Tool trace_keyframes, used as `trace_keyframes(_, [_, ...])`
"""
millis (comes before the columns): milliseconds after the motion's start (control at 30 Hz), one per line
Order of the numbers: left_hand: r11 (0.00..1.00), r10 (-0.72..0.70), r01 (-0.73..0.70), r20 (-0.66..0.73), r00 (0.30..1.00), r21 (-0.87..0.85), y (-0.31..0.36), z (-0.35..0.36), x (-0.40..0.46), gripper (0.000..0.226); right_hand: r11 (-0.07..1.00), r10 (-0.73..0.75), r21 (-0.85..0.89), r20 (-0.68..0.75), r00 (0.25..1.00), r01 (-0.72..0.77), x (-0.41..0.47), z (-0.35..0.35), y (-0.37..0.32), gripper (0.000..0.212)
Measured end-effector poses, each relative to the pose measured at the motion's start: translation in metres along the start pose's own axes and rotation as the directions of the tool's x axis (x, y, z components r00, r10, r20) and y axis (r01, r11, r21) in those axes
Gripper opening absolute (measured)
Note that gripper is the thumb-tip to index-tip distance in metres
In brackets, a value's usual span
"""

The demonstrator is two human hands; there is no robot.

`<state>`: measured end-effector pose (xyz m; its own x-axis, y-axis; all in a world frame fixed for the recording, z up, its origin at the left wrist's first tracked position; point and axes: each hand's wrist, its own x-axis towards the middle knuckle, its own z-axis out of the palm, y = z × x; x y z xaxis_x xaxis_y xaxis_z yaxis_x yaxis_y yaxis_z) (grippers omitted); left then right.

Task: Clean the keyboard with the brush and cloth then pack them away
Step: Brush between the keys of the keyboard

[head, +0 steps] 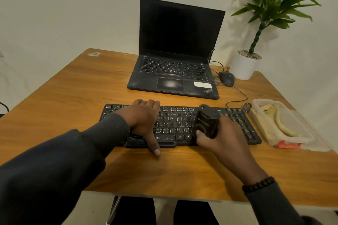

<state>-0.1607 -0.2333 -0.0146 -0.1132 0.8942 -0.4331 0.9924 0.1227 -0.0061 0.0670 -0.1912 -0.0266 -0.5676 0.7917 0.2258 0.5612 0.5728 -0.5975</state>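
Black keyboard (175, 126) lies half hidden beneath both hands: left hand (144, 117) rests flat, fingers spread; right hand (219, 137) clamps the brush (206, 122), bristles unseen.

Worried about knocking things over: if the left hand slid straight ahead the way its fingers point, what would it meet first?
Probably the laptop: the left hand lies on the keyboard, fingers aimed toward its front edge, bare table between.

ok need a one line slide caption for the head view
Left hand steadies the black desktop keyboard while the right hand works a black brush over its keys.
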Motion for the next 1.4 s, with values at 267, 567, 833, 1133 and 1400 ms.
trace_keyframes(267, [0.984, 0.027, -0.048, -0.126, 0.992, -0.173, -0.01, 0.017, -0.013, 0.15, 0.962, 0.117, 0.255, -0.078, 0.99, -0.094, -0.013, 0.012, -0.002, 0.025])
trace_keyframes(567, [0.491, -0.475, -0.227, -0.477, 0.739, -0.841, -0.081, 0.091, -0.057, 0.073, 0.953, 0.118, 0.289, -0.063, 0.991, -0.095, -0.012, 0.03, -0.014, 0.023])
trace_keyframes(833, [0.605, -0.308, -0.137, -0.389, 0.868, -0.785, -0.077, 0.1, -0.059, 0.13, 0.973, 0.062, 0.228, -0.063, 0.996, -0.046, -0.008, 0.039, -0.021, 0.02])
trace_keyframes(1133, [0.763, -0.129, -0.1, -0.302, 0.944, -0.638, -0.101, 0.093, -0.05, 0.152, 0.988, 0.017, 0.155, -0.087, 0.996, -0.003, -0.006, 0.042, -0.032, 0.027])
trace_keyframes(1400, [0.73, -0.173, -0.152, -0.395, 0.902, -0.667, -0.099, 0.096, -0.048, 0.141, 0.951, 0.1, 0.301, -0.068, 0.993, -0.075, -0.009, 0.041, -0.04, 0.027])
